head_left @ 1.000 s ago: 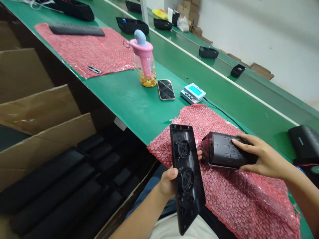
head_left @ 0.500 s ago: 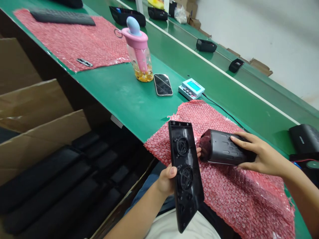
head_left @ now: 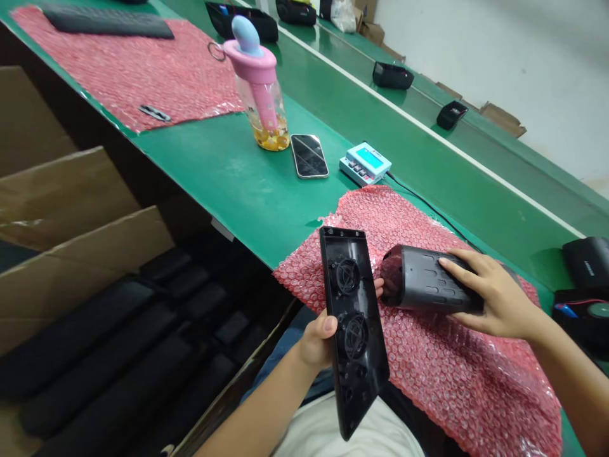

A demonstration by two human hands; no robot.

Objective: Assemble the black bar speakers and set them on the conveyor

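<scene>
My left hand (head_left: 320, 339) grips a long black plastic panel (head_left: 368, 346), thumb on its near edge and fingertips showing past the far side. Two round grilles sit in the panel, its inner face turned up, and it is tilted over my lap. With fingers curved over the top, my right hand (head_left: 495, 295) clasps a black box-shaped housing (head_left: 428, 279), whose shiny end faces the panel. The housing rests on pink bubble wrap (head_left: 447, 362); a small gap separates it from the panel.
Beyond the wrap stand a light-blue meter (head_left: 365, 164) with a cable, a phone (head_left: 309, 155) and a pink-lidded bottle (head_left: 261, 95). Another wrap sheet (head_left: 128, 70) carries a dark panel (head_left: 109, 22). Black housings (head_left: 587, 260) lie at right; a carton (head_left: 80, 254) of black parts is at left.
The view has shifted slightly. Both hands keep their holds on the panel and the housing, with hardly any movement between them.
</scene>
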